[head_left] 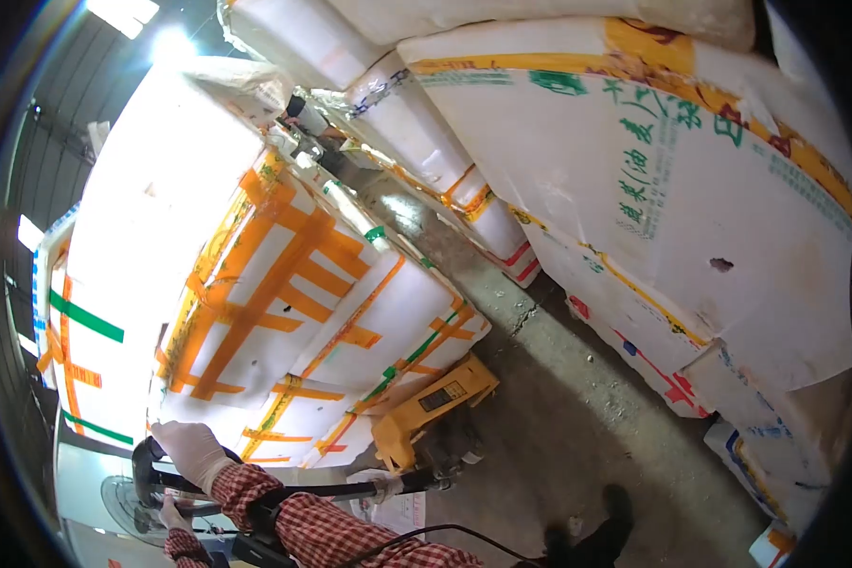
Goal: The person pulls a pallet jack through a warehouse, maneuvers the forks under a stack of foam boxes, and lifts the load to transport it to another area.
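Note:
The view is strongly tilted, with the ceiling toward the left. My right hand (pixel 191 452), in a pale glove, is closed on the black handle (pixel 144 473) of a yellow pallet jack (pixel 435 407). Below it in the picture, my left hand (pixel 172 514) is also at this handle, closed around it; its fingers are partly hidden. Both sleeves are red checked. Close in front of my hands rises a stack of white foam boxes (pixel 322 293), bound with orange, yellow and green tape. The jack's yellow body stands at the base of this stack.
More taped foam boxes (pixel 577 161) with green lettering are stacked across a narrow strip of concrete floor (pixel 540 398). A fan (pixel 123 506) stands beyond my hands. A dark cable (pixel 445 528) crosses near my arm. A dark shoe (pixel 618 502) shows on the floor.

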`<state>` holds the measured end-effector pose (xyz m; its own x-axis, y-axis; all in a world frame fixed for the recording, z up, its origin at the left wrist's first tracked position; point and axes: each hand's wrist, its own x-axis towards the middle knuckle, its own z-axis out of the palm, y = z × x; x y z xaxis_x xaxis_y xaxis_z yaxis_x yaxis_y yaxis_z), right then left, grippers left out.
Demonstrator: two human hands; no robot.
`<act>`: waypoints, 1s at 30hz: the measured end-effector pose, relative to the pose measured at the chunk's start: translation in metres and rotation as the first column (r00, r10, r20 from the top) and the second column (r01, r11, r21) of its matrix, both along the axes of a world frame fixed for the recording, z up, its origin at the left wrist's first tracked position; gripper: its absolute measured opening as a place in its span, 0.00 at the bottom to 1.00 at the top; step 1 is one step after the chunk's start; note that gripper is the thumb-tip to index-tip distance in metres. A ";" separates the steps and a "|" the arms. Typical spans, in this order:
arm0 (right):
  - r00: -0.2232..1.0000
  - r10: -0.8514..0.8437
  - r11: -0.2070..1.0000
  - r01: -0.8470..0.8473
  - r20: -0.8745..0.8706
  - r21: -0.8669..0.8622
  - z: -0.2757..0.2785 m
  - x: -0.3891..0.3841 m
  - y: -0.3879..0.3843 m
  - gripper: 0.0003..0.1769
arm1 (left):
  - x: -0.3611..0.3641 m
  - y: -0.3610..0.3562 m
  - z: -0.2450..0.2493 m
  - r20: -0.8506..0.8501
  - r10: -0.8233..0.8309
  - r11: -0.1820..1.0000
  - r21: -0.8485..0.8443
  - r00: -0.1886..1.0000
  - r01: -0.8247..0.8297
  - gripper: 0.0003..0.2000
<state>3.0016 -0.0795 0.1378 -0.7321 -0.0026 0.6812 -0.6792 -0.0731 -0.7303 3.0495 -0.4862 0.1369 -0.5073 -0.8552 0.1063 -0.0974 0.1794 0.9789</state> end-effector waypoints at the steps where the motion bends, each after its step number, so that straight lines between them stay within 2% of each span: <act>1: 1.000 0.012 1.000 -0.012 -0.011 0.000 0.000 0.003 0.004 0.06 | 0.005 0.005 -0.005 -0.029 -0.006 1.000 -0.011 1.000 0.005 0.11; 4: 0.997 0.066 0.996 -0.068 0.031 0.060 0.003 0.010 0.023 0.07 | 0.019 0.018 -0.005 -0.078 -0.139 0.988 0.058 0.987 0.144 0.07; 5: 0.997 0.071 0.994 -0.074 0.030 0.083 0.003 0.012 0.030 0.08 | 0.023 0.022 -0.005 -0.089 -0.175 0.983 0.044 0.981 0.179 0.13; 6: 0.996 0.087 0.991 -0.090 0.034 0.100 0.003 0.017 0.035 0.09 | 0.026 0.028 -0.009 -0.145 -0.133 0.989 0.041 0.980 0.140 0.11; 10: 0.988 0.136 0.982 -0.145 0.077 0.124 0.006 0.021 0.041 0.12 | 0.027 0.033 -0.007 -0.145 -0.103 0.990 0.077 0.984 0.115 0.10; 12: 0.986 0.157 0.984 -0.161 0.063 0.077 0.003 0.019 0.041 0.10 | 0.030 0.027 -0.004 -0.119 -0.127 0.987 0.084 0.985 0.138 0.09; 13: 0.984 0.167 0.984 -0.171 0.063 0.059 0.003 0.018 0.039 0.09 | 0.029 0.028 -0.005 -0.138 -0.093 0.994 0.043 0.986 0.100 0.13; 14: 0.982 0.179 0.982 -0.182 0.059 0.051 0.000 0.016 0.037 0.09 | 0.031 0.056 0.002 -0.121 -0.091 0.993 0.070 0.988 0.100 0.14; 16: 0.994 0.105 0.992 -0.105 -0.007 -0.070 -0.003 0.013 0.033 0.08 | 0.018 0.032 0.005 -0.086 -0.116 0.984 0.125 0.989 0.127 0.13; 17: 0.997 0.070 0.993 -0.073 -0.038 -0.096 -0.007 0.006 0.030 0.08 | 0.011 -0.009 0.011 -0.082 -0.632 0.725 0.289 0.771 0.625 0.14; 19: 0.998 -0.066 0.990 0.064 -0.008 -0.125 -0.010 -0.020 0.023 0.05 | -0.004 0.063 0.015 -0.070 -0.331 0.930 0.144 0.941 0.337 0.18; 20: 1.000 -0.029 0.997 0.028 -0.012 -0.078 -0.008 -0.022 0.028 0.04 | -0.010 0.014 0.014 -0.030 -0.579 0.795 0.200 0.814 0.573 0.17; 21: 0.991 -0.107 0.986 0.095 -0.082 -0.141 -0.002 -0.011 0.024 0.04 | -0.011 0.026 0.011 0.048 -0.420 0.905 0.098 0.906 0.414 0.15; 22: 0.994 -0.105 0.992 0.105 -0.008 0.071 0.000 -0.019 0.031 0.06 | -0.015 0.040 0.010 0.114 -0.238 0.970 -0.017 0.964 0.242 0.13; 24: 0.975 -0.195 0.981 0.193 -0.109 -0.026 -0.014 -0.031 0.013 0.10 | -0.016 0.006 -0.002 0.004 -0.277 0.959 -0.055 0.961 0.277 0.07; 25: 0.978 -0.196 0.978 0.201 -0.076 0.059 -0.009 -0.027 0.022 0.09 | -0.013 0.011 -0.004 0.035 -0.263 0.951 -0.159 0.964 0.266 0.05; 26: 0.947 -0.295 0.952 0.303 -0.129 0.045 -0.011 -0.029 0.021 0.08 | -0.010 0.019 0.000 0.069 -0.248 0.930 -0.264 0.966 0.257 0.04; 27: 0.927 -0.344 0.929 0.358 -0.148 0.088 -0.020 -0.042 0.011 0.08 | -0.009 0.000 -0.003 0.069 -0.339 0.901 -0.262 0.938 0.345 0.06; 28: 0.964 -0.261 0.927 0.267 -0.058 0.265 -0.003 -0.023 0.038 0.09 | -0.004 0.022 0.001 0.086 -0.340 0.881 -0.318 0.936 0.349 0.05; 29: 0.947 -0.320 0.881 0.306 -0.024 0.361 -0.002 -0.024 0.039 0.10 | -0.005 0.021 -0.003 -0.001 -0.440 0.864 -0.273 0.898 0.423 0.05; 30: 0.926 -0.358 0.876 0.378 -0.124 0.299 -0.005 -0.027 0.036 0.11 | -0.008 0.011 -0.009 -0.009 -0.466 0.842 -0.311 0.885 0.441 0.05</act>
